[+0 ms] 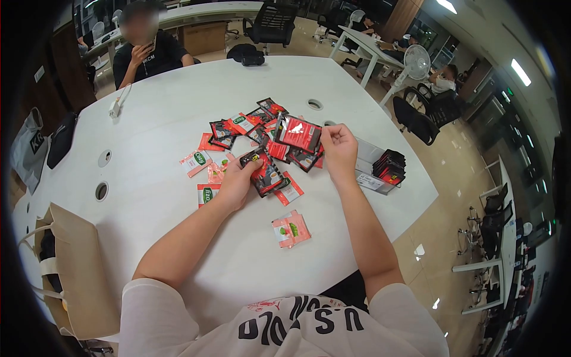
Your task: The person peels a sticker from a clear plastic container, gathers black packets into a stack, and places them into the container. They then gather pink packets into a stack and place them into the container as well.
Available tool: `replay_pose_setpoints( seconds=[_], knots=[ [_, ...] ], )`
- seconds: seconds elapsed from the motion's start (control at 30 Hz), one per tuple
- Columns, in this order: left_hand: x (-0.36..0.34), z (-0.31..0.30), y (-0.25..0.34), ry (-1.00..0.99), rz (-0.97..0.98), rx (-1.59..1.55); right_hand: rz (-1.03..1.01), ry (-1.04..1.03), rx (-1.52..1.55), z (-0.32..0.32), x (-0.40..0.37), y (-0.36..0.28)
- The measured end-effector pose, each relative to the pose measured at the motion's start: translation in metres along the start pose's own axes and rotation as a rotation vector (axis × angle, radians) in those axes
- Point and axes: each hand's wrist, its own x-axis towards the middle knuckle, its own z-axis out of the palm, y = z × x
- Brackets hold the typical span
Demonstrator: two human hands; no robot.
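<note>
My left hand (237,181) is closed on black and red sachets (266,177), its thumb lying across them. In my right hand (339,147), the fingers pinch the right edge of another black and red sachet (299,133), raised over the pile. Mixed black and pink sachets, among them a pink one with a green label (242,123), lie around and under both hands. Nearer my body are pink sachets (291,229) on the white table (160,134). Beside my right wrist stands a clear box (370,181) with black and red sachets (389,166) at its right end.
A beige tote bag (80,271) stands at the near left. A white plug (115,108) and cable lie at the far left, and a black cap (242,53) at the far edge. Across the table sits a person (148,56); other people are farther back.
</note>
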Motion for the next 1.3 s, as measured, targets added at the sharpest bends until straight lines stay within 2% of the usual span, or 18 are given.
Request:
replay_pose_setpoints(
  seconds=[0.07,0.1,0.2,0.23,0.3,0.4,0.5,0.6,0.7,0.8,0.83,0.97,1.07,1.17,1.27,1.3],
  knots=[
    [0.002,-0.002,-0.001,0.012,-0.052,0.018,-0.066,0.029,0.019,0.014,-0.006,0.0],
    [0.003,-0.005,-0.001,0.023,-0.078,0.026,-0.24,0.053,-0.152,0.02,-0.014,0.007],
    [-0.008,0.01,0.013,0.008,-0.112,-0.193,-0.524,-0.281,-0.413,0.034,-0.046,-0.009],
    [-0.008,0.007,0.015,-0.09,-0.13,-0.218,-0.618,-0.351,-0.446,0.039,-0.052,-0.006],
    [-0.01,0.011,0.018,-0.07,-0.139,-0.163,-0.818,-0.492,-0.512,0.049,-0.058,-0.003],
    [-0.006,0.002,0.011,-0.085,-0.146,-0.105,-0.878,-0.564,-0.573,0.055,-0.059,-0.003],
    [-0.007,-0.003,0.013,-0.06,-0.176,-0.157,-0.761,-0.653,-0.496,0.05,-0.059,-0.008],
    [0.0,-0.012,0.004,-0.016,-0.172,-0.218,-0.515,-0.687,-0.409,0.041,-0.056,-0.007],
    [-0.004,-0.005,0.009,-0.041,-0.14,-0.247,-0.067,-0.648,-0.181,0.024,-0.042,-0.009],
    [-0.002,-0.012,0.006,-0.124,-0.141,-0.233,0.32,-0.316,0.24,0.021,-0.035,-0.013],
    [-0.003,-0.012,0.006,-0.126,-0.16,-0.22,0.348,-0.276,0.308,0.022,-0.034,-0.013],
    [-0.001,-0.009,0.003,-0.085,-0.196,-0.194,0.342,-0.353,0.236,0.025,-0.037,-0.003],
    [-0.002,-0.007,0.004,-0.124,-0.185,-0.182,0.187,-0.415,0.058,0.02,-0.033,0.008],
    [-0.001,-0.01,0.003,-0.145,-0.179,-0.2,-0.118,-0.701,-0.716,0.003,-0.027,-0.01],
    [-0.002,-0.009,0.004,-0.187,-0.141,-0.238,0.152,-0.847,-0.912,0.0,-0.034,-0.018],
    [-0.003,-0.008,0.005,-0.168,-0.14,-0.22,0.248,-0.899,-0.878,0.002,-0.031,-0.018]
  ],
)
